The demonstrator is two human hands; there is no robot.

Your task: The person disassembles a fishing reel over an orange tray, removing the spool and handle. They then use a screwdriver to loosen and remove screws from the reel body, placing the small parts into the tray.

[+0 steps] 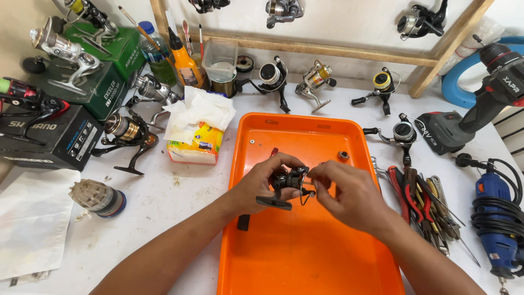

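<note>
Cordless drill (480, 104), blue rotary tool (494, 218), tissue pack (195, 143), pliers (415, 191)

tray (327, 257) mid-table, tools (423, 199) right, boxes (52, 136) left

Left arm: bare from the forearm down, no sleeve in view.
Right arm: bare likewise, no sleeve, forearm runs out at the lower right edge.
Left hand (261, 183): no glove, no ring, no watch or band at the wrist.
Right hand (349, 191): no glove, fingers bare, wrist bare.
Nails: short, unpainted where they show.
Markings: none seen on either arm.
</note>
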